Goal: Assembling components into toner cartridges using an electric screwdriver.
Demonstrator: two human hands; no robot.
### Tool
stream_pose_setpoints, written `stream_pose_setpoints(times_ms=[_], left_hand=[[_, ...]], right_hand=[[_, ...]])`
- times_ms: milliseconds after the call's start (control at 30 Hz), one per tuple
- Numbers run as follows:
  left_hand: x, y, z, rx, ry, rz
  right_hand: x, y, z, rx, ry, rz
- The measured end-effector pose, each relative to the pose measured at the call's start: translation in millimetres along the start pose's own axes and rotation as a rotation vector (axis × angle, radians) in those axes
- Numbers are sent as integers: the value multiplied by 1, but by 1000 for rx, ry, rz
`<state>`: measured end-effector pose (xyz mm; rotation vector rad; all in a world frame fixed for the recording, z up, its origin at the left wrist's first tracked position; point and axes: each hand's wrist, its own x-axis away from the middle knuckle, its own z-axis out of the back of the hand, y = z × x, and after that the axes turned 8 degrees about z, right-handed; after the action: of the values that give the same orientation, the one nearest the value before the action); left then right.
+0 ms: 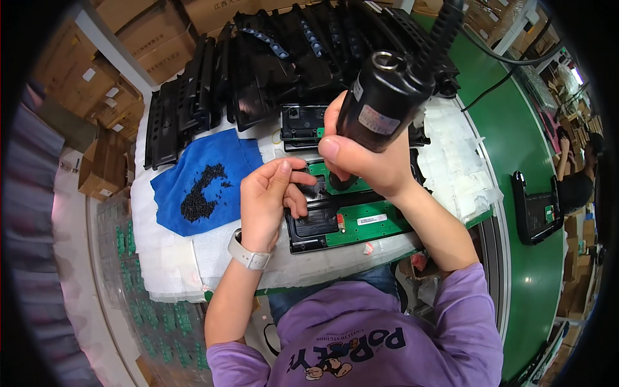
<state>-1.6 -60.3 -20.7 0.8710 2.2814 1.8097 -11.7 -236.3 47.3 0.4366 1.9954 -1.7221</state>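
My right hand (371, 161) is wrapped round a black electric screwdriver (380, 97), its ribbed cord rising from the top. The tool points down over a green circuit board in a black plastic housing (316, 180); the tip is hidden behind my hand. Beside that housing's left end, my left hand (267, 197) has its fingers curled and the thumb against the index finger; whatever they pinch is too small or hidden. Nearer to me lies another black housing with a green board (371, 222). A blue cloth (225, 151) to the left carries a pile of small black screws (198, 203).
Long black plastic shells (258, 71) are stacked along the table's far side. Another black housing (303, 122) lies beyond the two nearer ones. A green conveyor (522, 284) runs at right, bearing a black part (536, 209); a person (577, 184) is beyond it. Cardboard boxes (103, 168) stand left.
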Motion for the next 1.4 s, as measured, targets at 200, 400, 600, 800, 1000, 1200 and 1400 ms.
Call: stream_pose_setpoints(times_ms=[200,400,600,800,1000,1200,1400], left_hand=[[-5,-3,-17,284,71,-5],[-5,-5,-12,144,69,-22],[-1,-4,-16,-43,87,-76],[0,-3,-11,106,35,-56],[3,1,-13,317,-56,-8],[4,1,-15,235,-117,31],[6,1,-18,102,-89,-19]], right_hand=[[5,6,0,118,-45,243],[4,-1,0,-102,23,0],[8,-1,-1,99,-118,173],[5,-10,15,-150,-45,32],[2,-16,32,-714,203,213],[3,-14,37,-717,327,218],[6,-13,37,-709,308,216]])
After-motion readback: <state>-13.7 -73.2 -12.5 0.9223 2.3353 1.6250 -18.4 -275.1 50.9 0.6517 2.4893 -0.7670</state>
